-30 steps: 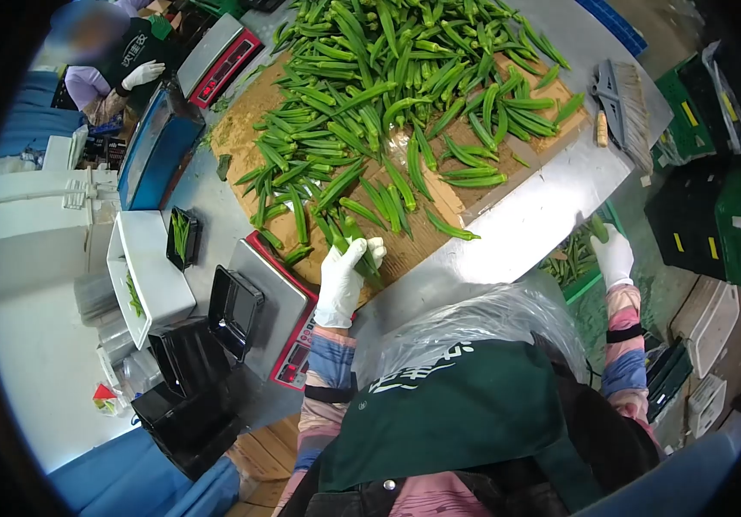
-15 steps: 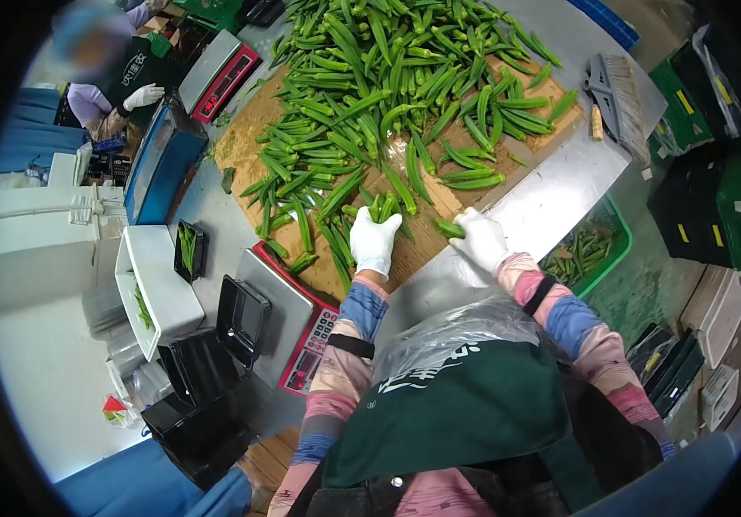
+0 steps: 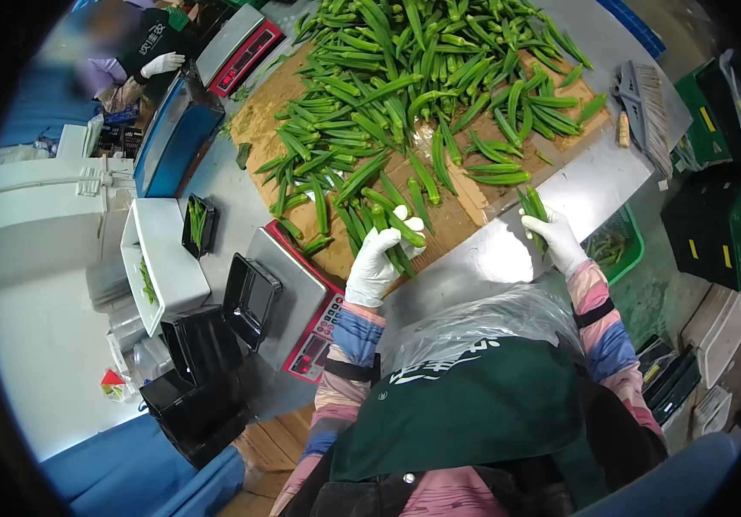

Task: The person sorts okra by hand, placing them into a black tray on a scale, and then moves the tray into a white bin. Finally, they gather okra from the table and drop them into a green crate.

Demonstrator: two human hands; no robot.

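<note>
Several okra pods [image 3: 405, 229] are held in my left hand [image 3: 379, 263], which wears a white glove and sits at the near edge of the okra pile [image 3: 370, 103]. My right hand [image 3: 557, 239], also gloved, grips okra pods [image 3: 532, 205] pointing up and away, over the metal table [image 3: 491, 250]. The big pile lies on brown cardboard [image 3: 258, 146]. Left of my left hand stands a red scale [image 3: 288, 267] with an empty black tray [image 3: 250, 300] at its left side.
A white bin [image 3: 168, 267] and a black tray of okra [image 3: 199, 226] stand left. A brush [image 3: 643, 112] lies at the right; a green basket [image 3: 624, 246] is below the table edge. A co-worker's gloved hand [image 3: 163, 65] shows at upper left, near another scale [image 3: 245, 56].
My right hand has moved right, away from the cardboard, and its pods now point upward. My left hand has turned, with several pods across its fingers. The whole view has shifted slightly.
</note>
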